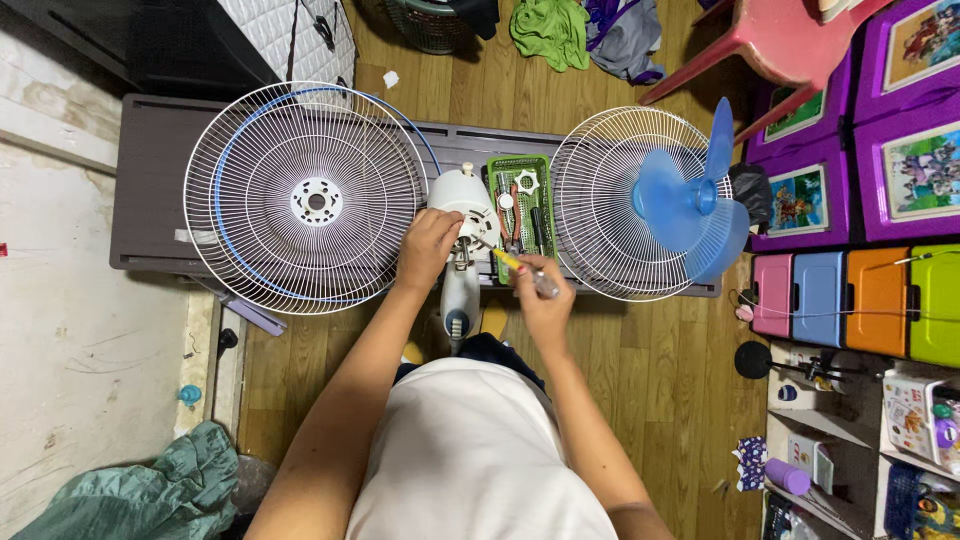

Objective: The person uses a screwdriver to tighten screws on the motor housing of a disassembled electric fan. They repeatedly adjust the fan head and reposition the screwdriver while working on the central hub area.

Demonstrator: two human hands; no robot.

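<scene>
A white fan grille [305,198] lies left of centre on the brown tabletop [150,180], another grille [610,200] with blue blade [690,200] right. At centre, the left hand [428,247] grips the white fan motor housing [462,200]; the right hand [540,295] is closed around a yellow-handled screwdriver [518,266].

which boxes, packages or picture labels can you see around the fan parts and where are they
Purple boxes: stacked at the upper right, square, with colourful picture panels on the lids.
Small cases: in a row at the right, rectangular; pink, blue, orange and lime green.
White carton: on the shelf at the lower right, boxy, with red and colourful print.
Green tray: between the two fan grilles, rectangular, holding tools.
</scene>
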